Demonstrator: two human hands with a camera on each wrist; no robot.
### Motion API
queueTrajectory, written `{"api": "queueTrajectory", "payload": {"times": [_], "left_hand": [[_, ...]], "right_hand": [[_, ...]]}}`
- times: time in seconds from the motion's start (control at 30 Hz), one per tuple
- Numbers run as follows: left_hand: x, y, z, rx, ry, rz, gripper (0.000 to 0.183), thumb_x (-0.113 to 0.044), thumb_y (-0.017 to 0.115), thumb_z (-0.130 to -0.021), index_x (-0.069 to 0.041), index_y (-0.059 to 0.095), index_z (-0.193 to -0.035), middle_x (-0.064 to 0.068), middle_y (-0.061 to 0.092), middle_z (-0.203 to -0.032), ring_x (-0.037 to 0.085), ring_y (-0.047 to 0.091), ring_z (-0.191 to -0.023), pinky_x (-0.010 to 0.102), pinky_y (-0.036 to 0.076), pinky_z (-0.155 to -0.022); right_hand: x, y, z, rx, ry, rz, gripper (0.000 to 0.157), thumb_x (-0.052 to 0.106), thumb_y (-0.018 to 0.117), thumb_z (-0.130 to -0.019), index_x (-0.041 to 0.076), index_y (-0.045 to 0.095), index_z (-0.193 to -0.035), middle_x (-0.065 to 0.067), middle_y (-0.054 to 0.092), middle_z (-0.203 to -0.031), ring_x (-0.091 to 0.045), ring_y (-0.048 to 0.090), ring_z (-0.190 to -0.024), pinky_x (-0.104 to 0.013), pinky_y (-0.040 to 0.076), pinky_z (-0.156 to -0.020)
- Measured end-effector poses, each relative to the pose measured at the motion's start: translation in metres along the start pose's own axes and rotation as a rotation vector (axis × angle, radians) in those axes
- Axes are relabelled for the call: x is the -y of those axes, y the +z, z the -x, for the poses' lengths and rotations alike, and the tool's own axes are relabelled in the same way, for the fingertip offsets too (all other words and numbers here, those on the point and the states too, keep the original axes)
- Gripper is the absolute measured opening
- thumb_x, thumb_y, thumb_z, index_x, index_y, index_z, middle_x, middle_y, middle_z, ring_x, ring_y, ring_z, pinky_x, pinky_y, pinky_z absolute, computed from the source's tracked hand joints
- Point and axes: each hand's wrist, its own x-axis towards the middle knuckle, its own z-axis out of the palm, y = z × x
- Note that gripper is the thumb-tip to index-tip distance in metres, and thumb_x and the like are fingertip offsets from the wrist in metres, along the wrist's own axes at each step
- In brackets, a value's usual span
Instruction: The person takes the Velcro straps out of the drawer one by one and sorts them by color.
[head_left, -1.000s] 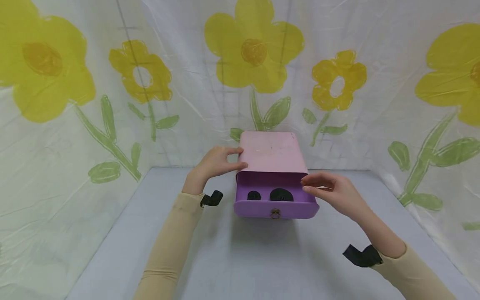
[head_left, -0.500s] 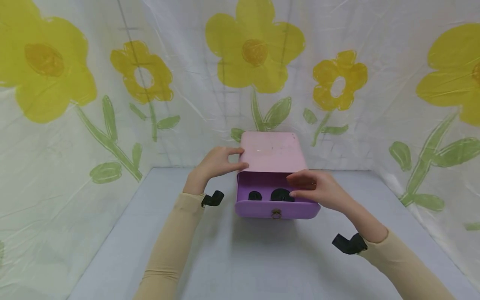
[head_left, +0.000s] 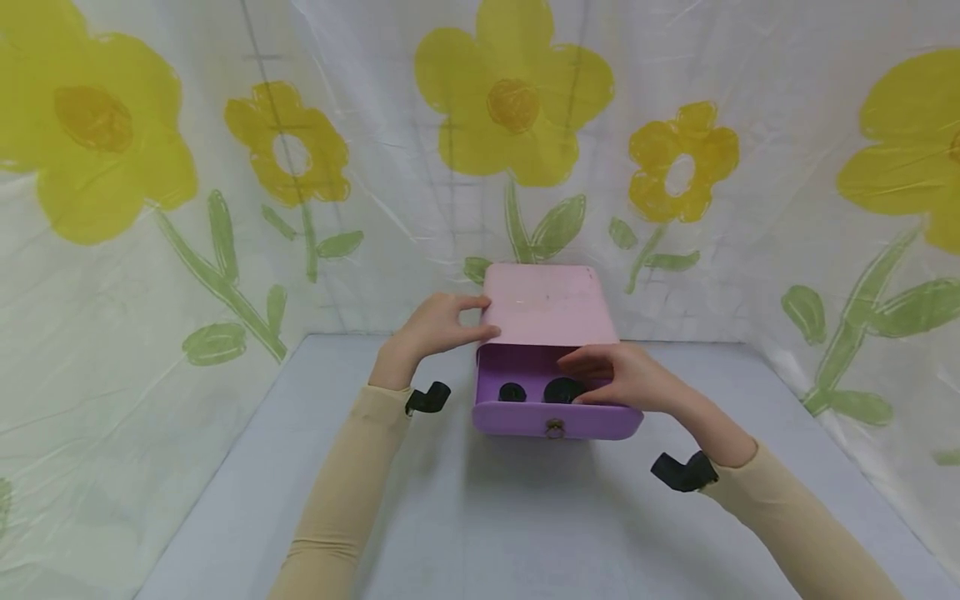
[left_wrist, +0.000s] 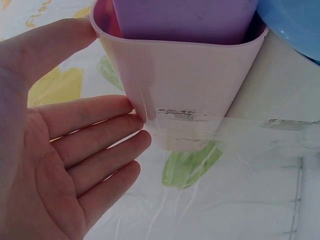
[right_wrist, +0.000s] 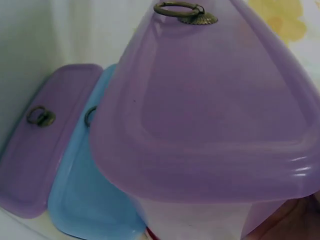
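A small drawer chest with a pink top casing (head_left: 543, 304) stands at the back of the table. Its purple drawer (head_left: 517, 418), fitted with a ring pull, is pulled out. Inside lie a small round black piece (head_left: 512, 392) and a larger round black piece (head_left: 561, 389). My left hand (head_left: 435, 325) rests against the casing's left side, thumb by its front edge and fingers extended, as the left wrist view also shows. My right hand (head_left: 626, 379) reaches into the drawer from the right. Its thumb is at the larger black piece, with the fingers above and behind it, not closed around it.
Below the pulled-out drawer, the right wrist view shows a blue drawer front (right_wrist: 95, 185) and another purple drawer front (right_wrist: 55, 145), both with ring pulls. A white sheet with painted flowers (head_left: 513, 104) hangs behind the pale table (head_left: 525, 533).
My right hand has moved left, from the drawer's right edge to over the larger black piece. The left hand and the chest stay in place.
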Motion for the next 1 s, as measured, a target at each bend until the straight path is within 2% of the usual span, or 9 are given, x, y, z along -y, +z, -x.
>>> {"api": "queueTrajectory", "payload": {"times": [0.43,0.77,1.0], "left_hand": [[-0.001,0.000,0.000,0.006,-0.016,0.004,0.067,-0.056,0.064,-0.082,-0.014,0.056,-0.134,0.004,0.057,-0.134,0.023,0.053,-0.124,0.039,0.045,-0.097],[0.001,0.000,0.000,0.001,-0.005,-0.002,0.067,-0.056,0.064,-0.082,-0.014,0.057,-0.133,0.003,0.058,-0.134,0.022,0.054,-0.123,0.039,0.046,-0.096],[0.001,0.000,0.000,0.000,-0.009,-0.013,0.067,-0.058,0.064,-0.082,-0.015,0.057,-0.133,0.003,0.058,-0.134,0.022,0.055,-0.122,0.039,0.046,-0.096]], "right_hand": [[-0.002,-0.002,-0.005,0.105,-0.050,0.036,0.055,0.020,0.079,-0.078,0.005,0.059,-0.128,-0.012,0.060,-0.127,-0.028,0.061,-0.113,-0.038,0.050,-0.091],[0.000,-0.003,-0.010,0.162,-0.120,0.110,0.056,0.019,0.079,-0.078,0.007,0.059,-0.129,-0.007,0.061,-0.126,-0.023,0.060,-0.114,-0.037,0.050,-0.092],[0.002,-0.003,-0.011,0.204,-0.113,0.148,0.057,0.017,0.079,-0.077,0.009,0.058,-0.130,-0.003,0.060,-0.127,-0.020,0.059,-0.115,-0.035,0.050,-0.092]]}}
